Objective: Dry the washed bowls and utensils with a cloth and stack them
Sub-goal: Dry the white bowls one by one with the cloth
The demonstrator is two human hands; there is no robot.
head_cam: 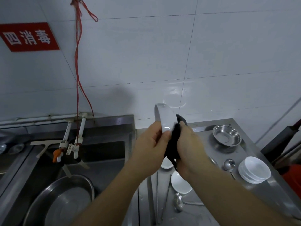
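My left hand (150,142) grips a white bowl (164,119) by its rim and holds it on edge above the steel counter (254,190). My right hand (189,150) presses a black cloth (173,144) against the bowl's underside. On the counter, to the right, stands a stack of white bowls (254,170). A steel bowl (226,135) sits further back. Below my hands lie a white dish (180,182), another white dish (166,164) partly hidden, a metal spoon (229,165), a ladle (179,201) and long tongs (160,196).
A steel sink (104,154) with two taps (76,142) lies to the left and holds a large steel basin (60,201). Red string (78,66) hangs down the tiled wall. Dark handles (283,141) and something red (293,178) stand at the counter's right edge.
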